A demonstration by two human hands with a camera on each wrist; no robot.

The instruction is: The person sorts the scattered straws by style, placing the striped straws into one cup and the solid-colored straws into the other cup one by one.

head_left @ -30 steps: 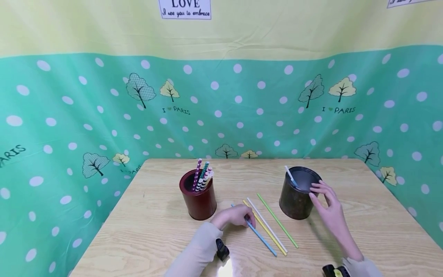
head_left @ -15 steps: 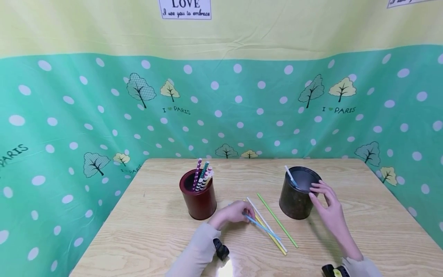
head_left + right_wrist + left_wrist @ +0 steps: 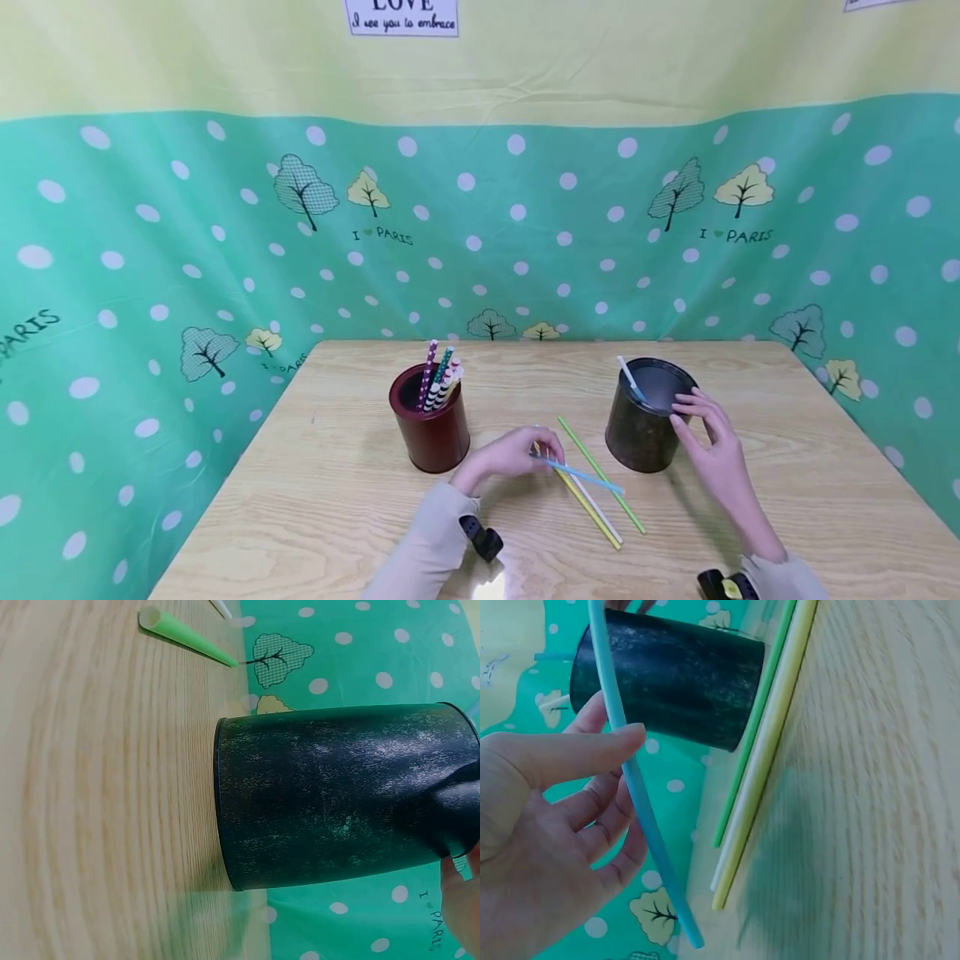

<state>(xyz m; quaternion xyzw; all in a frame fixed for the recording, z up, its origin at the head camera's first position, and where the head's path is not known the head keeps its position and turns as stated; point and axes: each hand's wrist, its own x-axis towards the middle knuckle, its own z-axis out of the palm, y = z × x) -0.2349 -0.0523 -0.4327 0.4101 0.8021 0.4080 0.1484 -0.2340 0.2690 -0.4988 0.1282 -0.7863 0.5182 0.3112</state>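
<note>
My left hand (image 3: 517, 450) pinches a light blue straw (image 3: 651, 817) between thumb and fingers, lifted off the table and slanting across the other straws. Beneath it lie a yellow straw (image 3: 591, 512), a white straw (image 3: 600, 512) and a green straw (image 3: 583, 452). Thumb and fingers of my right hand (image 3: 712, 442) hold the right side of the rim of a black can (image 3: 641, 437), which stands upright. Ends of a white straw (image 3: 627, 369) and a blue straw (image 3: 551, 657) stick out of this can.
On the left a dark red can (image 3: 433, 442) stands with several patterned straws (image 3: 437, 387) in it. The wooden table (image 3: 337, 500) is backed by a green, dotted cloth (image 3: 517, 242) at its far edge and sides.
The blue straw has come up off the table in my left hand, swung flatter, and shifted a little right across the other straws. My right hand has stayed at the black can.
</note>
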